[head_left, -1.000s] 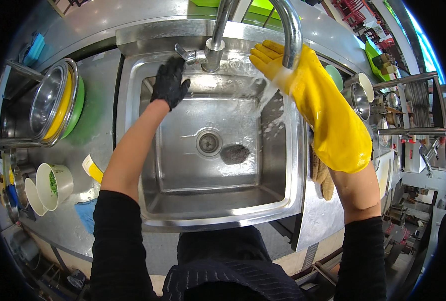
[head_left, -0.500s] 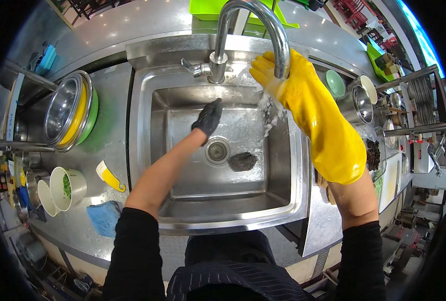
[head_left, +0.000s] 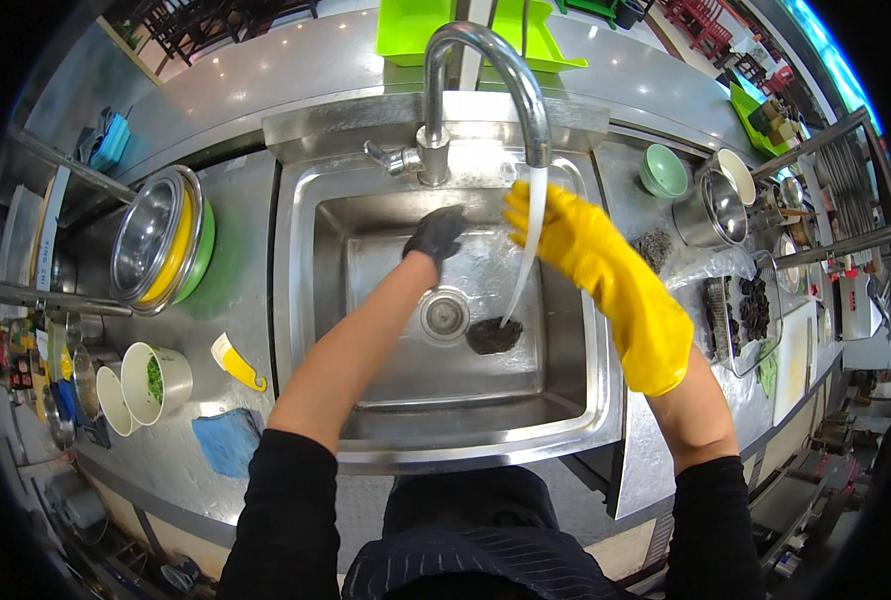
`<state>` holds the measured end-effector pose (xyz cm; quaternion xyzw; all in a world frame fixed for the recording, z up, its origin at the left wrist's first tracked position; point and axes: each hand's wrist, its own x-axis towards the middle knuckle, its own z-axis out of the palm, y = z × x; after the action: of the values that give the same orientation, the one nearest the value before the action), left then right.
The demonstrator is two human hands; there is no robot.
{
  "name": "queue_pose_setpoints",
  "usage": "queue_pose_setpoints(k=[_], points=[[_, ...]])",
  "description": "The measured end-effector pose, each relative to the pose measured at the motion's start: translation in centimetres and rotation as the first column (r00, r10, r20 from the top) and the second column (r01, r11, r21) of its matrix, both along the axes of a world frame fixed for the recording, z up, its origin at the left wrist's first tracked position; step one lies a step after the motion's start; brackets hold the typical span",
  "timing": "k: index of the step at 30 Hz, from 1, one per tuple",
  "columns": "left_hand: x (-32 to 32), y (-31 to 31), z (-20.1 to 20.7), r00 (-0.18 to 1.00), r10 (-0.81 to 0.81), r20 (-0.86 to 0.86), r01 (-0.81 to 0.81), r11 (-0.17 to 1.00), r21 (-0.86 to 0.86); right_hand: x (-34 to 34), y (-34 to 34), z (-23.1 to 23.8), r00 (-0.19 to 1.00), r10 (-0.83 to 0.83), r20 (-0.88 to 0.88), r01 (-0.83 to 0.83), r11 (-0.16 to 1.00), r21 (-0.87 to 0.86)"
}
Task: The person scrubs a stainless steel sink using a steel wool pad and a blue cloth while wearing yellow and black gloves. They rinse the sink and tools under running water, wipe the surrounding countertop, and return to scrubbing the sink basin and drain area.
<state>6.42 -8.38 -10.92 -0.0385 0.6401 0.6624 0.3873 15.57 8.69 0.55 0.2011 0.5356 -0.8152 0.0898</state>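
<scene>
My left hand (head_left: 437,233), in a dark glove, hovers over the steel sink (head_left: 405,385) near its back wall. It holds nothing, and its fingers reach forward. A long yellow rubber glove covers my right hand (head_left: 555,228), held with fingers apart behind and to the right of the running water (head_left: 532,235). That stream drops from the curved faucet (head_left: 510,65) onto a dark, rough scouring pad (head_left: 493,337). The pad lies on the sink floor, right of the round drain (head_left: 445,315). Nothing shows in my right hand.
Left of the sink are nested bowls (head_left: 145,240), pale tubs (head_left: 170,378), a yellow-handled tool (head_left: 237,362) and a blue cloth (head_left: 227,442). To the right stand a green bowl (head_left: 663,171), a metal pot (head_left: 710,210), a steel-wool scrubber (head_left: 652,246) and a clear tray of dark pieces (head_left: 740,315).
My right hand has come down and away from under the spout. Water that splashed off the glove now falls in one stream onto the pad. The view has shifted slightly.
</scene>
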Motion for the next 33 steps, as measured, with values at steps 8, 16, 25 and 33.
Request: queue_pose_setpoints(k=[8,16,25,33], points=[[-1.5,-3.7,2.4,0.845,-0.075,-0.53,0.128,0.99,0.064,4.1,2.4,-4.0,0.989,0.036,0.144,-0.069,0.969,0.236],[-2.2,-4.6,13.6,0.892,0.012,-0.451,0.048,0.992,0.12,2.2,5.6,-9.3,0.996,-0.066,-0.065,0.091,0.837,0.539],[-6.6,-12.4,-1.1,0.254,-0.346,-0.903,-0.45,0.785,-0.427,-7.2,8.9,-14.2,0.93,0.089,-0.356,0.358,-0.004,0.934],[-6.0,-3.4,-5.7,0.222,-0.806,-0.549,-0.218,0.508,-0.833,-9.9,2.3,-18.2,0.774,0.421,-0.474,0.153,0.601,0.784]])
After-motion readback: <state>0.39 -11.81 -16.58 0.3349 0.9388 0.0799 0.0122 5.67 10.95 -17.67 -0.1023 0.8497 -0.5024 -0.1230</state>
